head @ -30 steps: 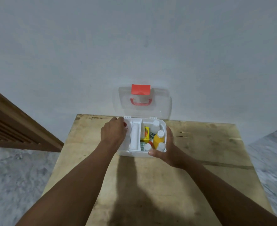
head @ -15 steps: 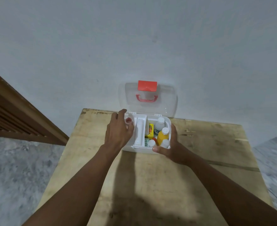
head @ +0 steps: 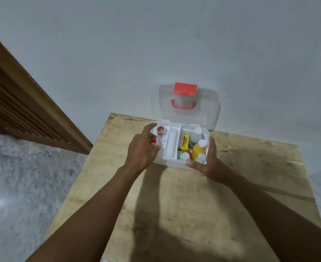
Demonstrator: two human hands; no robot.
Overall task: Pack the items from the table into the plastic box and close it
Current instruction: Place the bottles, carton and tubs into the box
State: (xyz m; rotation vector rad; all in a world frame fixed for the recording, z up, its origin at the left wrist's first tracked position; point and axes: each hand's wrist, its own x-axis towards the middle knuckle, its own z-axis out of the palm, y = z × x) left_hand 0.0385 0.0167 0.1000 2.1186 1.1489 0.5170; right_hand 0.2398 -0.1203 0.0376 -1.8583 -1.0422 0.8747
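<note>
The white plastic box stands at the table's far edge, its clear lid with red latch and handle raised against the wall. The right section holds a yellow carton, an orange bottle and white bottles. A white inner tray fills the left section, with a small red round container in its far corner. My left hand is at the box's left side and pinches a second red round container over the tray. My right hand grips the box's front right corner.
The wooden table reaches toward me, and its near part lies in my shadow. A pale wall rises right behind the box. A slatted wooden panel stands at the left over a grey mottled floor.
My left hand has drawn back from the tray's far left corner, uncovering one red container there, and a second one now shows between its fingers. My right hand has stayed on the box.
</note>
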